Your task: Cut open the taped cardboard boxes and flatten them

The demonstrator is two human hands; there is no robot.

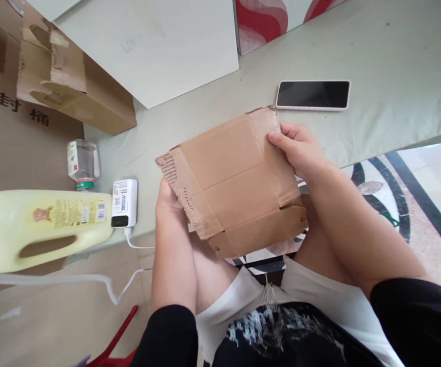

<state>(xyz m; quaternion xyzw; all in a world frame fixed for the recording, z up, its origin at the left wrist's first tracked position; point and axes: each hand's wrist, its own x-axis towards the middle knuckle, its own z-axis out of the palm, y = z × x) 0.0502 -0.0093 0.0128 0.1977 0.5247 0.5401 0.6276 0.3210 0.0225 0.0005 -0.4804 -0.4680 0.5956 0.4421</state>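
A flattened brown cardboard box (236,178) with torn edges and fold lines is held up over my lap and the table's front edge. My left hand (167,196) grips its left side, the fingers mostly hidden beneath the board. At the upper right corner, my right hand (297,148) pinches the board, thumb on top and fingers behind. Corrugated ribs show along the torn left edge. The lower flap, nearest my body, hangs slightly bent. Just beyond the right corner a phone (313,95) with a dark screen lies on the table.
A white power bank (125,204) with a plugged cable stands left, by a large yellow jug (45,224) and a clear bottle (83,160). An open cardboard box (102,97) and a white box (174,46) sit farther back on the cloth-covered table (377,61).
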